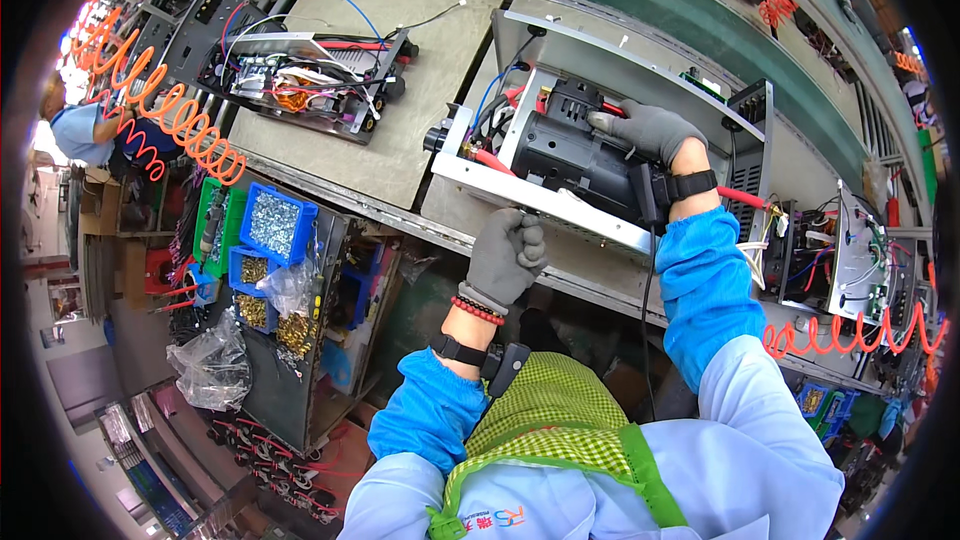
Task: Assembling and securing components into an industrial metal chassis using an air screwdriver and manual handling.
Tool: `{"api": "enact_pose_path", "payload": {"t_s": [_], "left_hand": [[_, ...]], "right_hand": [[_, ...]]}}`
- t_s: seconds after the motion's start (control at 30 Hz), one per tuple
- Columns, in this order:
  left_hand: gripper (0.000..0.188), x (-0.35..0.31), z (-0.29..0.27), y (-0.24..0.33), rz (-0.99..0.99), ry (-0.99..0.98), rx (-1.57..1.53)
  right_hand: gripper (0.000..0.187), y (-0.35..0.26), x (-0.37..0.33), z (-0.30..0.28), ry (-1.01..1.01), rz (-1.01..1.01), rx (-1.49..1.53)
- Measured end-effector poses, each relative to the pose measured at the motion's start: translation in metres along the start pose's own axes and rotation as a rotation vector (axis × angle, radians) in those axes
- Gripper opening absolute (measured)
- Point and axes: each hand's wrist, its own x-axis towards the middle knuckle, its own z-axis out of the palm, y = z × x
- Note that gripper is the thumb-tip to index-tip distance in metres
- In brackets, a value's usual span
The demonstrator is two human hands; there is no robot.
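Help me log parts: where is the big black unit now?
In the head view, right of centre, the black unit sits in the open metal case, under the right hand.

Housing (572,152) inside chassis (612,227), bins (311,226) left

The module (568,153) looks matt plastic, its casing (590,63) smooth metal.

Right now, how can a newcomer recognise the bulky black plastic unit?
On the grey workbench, find the open, pale metal housing before the person. Inside lies the bulky black plastic unit, under the grey-gloved right hand; its broad body sets it apart from the slim red cables nearby.
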Motion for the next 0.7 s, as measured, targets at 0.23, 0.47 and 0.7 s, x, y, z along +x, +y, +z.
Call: {"api": "enact_pose_path", "payload": {"t_s": [0.23, 0.47, 0.7], "left_hand": [[0.022, -0.003, 0.004, 0.007, 0.025, 0.159, 0.047], [0.024, -0.008, 0.004, -0.006, 0.164, 0.107, 0.239], [0.027, -0.006, 0.027, -0.025, 0.411, 0.3, 0.334]], "right_hand": [[0.09, 0.009, 0.008, 0.002, 0.0, 0.048, 0.035], [0.092, 0.005, 0.003, 0.002, -0.039, 0.066, 0.065], [0.093, 0.011, 0.008, 0.005, -0.03, 0.044, 0.036]]}}
